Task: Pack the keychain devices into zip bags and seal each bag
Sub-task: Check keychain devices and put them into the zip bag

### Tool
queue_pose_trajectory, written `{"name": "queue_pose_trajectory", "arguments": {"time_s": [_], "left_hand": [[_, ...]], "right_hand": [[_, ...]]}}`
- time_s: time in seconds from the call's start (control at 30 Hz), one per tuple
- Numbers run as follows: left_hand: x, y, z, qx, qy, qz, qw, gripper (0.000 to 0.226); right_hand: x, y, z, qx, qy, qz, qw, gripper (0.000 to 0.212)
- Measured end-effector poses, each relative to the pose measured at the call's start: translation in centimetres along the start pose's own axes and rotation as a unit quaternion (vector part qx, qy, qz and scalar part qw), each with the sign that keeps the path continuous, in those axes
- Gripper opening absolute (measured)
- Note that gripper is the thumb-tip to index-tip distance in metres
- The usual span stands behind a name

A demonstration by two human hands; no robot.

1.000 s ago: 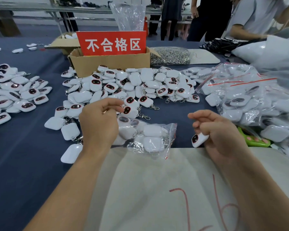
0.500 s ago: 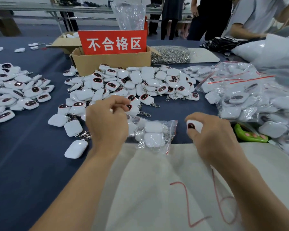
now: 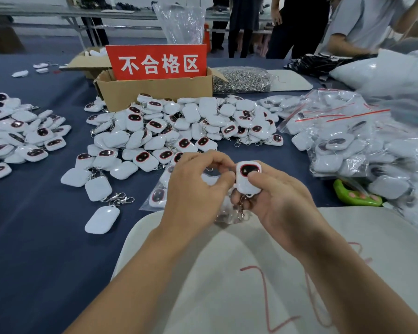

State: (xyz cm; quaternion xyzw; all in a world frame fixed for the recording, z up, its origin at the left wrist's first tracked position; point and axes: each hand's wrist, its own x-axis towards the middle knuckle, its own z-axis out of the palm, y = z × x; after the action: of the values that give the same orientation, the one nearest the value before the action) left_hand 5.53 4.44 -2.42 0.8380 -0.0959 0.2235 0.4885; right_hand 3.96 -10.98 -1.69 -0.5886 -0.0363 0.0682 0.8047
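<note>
The table [image 3: 34, 237], covered in dark blue cloth, carries heaps of white keychain devices [image 3: 179, 126] at centre and left, with a cardboard box [image 3: 155, 92] and a bag of metal chains [image 3: 241, 79] beyond. Filled zip bags [image 3: 360, 145] pile on the right by a green object [image 3: 355, 196]; a white cloth [image 3: 227, 273] lies nearest.

white keychain device [image 3: 247, 177] | upright, dark face up | above part-filled zip bag [image 3: 158, 196]

A cardboard box [image 3: 155, 92] stands behind the middle heap of keychain devices [image 3: 179, 126], filled zip bags [image 3: 348, 141] right, another heap [image 3: 15, 136] left.
</note>
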Motion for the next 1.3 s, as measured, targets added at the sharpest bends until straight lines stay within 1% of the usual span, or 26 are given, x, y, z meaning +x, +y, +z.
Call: {"name": "queue_pose_trajectory", "arguments": {"time_s": [0.07,0.13,0.17,0.27,0.33,0.5,0.57,0.67,0.73,0.83,0.93,1.03,1.13,1.2,1.27,1.3], "left_hand": [[0.2,-0.3,0.2,-0.047,-0.015,-0.046,0.998,0.019],[0.2,-0.1,0.2,-0.116,-0.033,-0.091,0.989,0.021],[0.2,0.2,0.1,-0.13,-0.039,-0.098,0.986,0.024],[0.3,0.5,-0.2,-0.112,-0.05,-0.055,0.991,0.028],[0.3,0.6,-0.3,-0.114,-0.051,-0.045,0.991,0.025],[0.1,0.4,-0.1,-0.112,-0.048,-0.027,0.992,0.025],[0.0,0.1,0.1,-0.106,-0.04,-0.035,0.993,0.026],[0.2,-0.2,0.4,-0.129,-0.019,-0.072,0.989,0.024],[0.3,-0.2,0.6,-0.14,-0.02,-0.075,0.987,0.028],[0.3,-0.2,0.8,-0.148,-0.025,-0.075,0.986,0.028],[0.3,-0.3,0.9,-0.16,-0.019,-0.088,0.983,0.026],[0.1,-0.3,0.6,-0.176,-0.033,-0.093,0.979,0.026],[0.1,0.0,0.4,-0.149,-0.025,-0.074,0.986,0.027],[0.1,0.2,0.3,-0.123,-0.014,-0.041,0.991,0.028],[0.0,0.3,0.2,-0.097,-0.009,-0.013,0.995,0.03],[-0.1,0.4,0.2,-0.084,-0.007,-0.003,0.996,0.032]], "right_hand": [[0.1,-0.2,-0.2,0.004,-0.014,0.014,1.0,0.028],[0.2,-0.1,-0.2,0.016,-0.02,0.024,0.999,0.027],[0.2,-0.1,-0.2,0.019,-0.021,0.025,0.999,0.027],[0.2,0.2,-0.2,-0.006,-0.01,0.008,1.0,0.027],[0.2,0.4,-0.2,-0.014,0.002,-0.004,1.0,0.029],[0.2,0.2,0.0,-0.007,-0.025,-0.008,1.0,0.026],[0.3,0.1,-0.1,-0.005,-0.039,-0.003,0.999,0.029],[0.2,0.3,-0.1,-0.028,-0.056,-0.015,0.998,0.032],[0.2,0.6,-0.1,-0.044,-0.042,-0.026,0.998,0.035],[0.0,0.8,-0.1,-0.048,-0.022,-0.029,0.998,0.041],[0.0,0.8,0.0,-0.048,-0.017,-0.027,0.998,0.043],[0.1,0.7,0.1,-0.043,-0.019,-0.026,0.999,0.043],[0.2,0.6,0.2,-0.037,-0.009,-0.023,0.999,0.039],[0.2,0.5,0.2,-0.045,-0.004,-0.029,0.999,0.03],[0.2,0.3,0.1,-0.075,-0.005,-0.035,0.997,0.022],[0.3,0.3,0.0,-0.111,-0.001,-0.039,0.993,0.022]]}}
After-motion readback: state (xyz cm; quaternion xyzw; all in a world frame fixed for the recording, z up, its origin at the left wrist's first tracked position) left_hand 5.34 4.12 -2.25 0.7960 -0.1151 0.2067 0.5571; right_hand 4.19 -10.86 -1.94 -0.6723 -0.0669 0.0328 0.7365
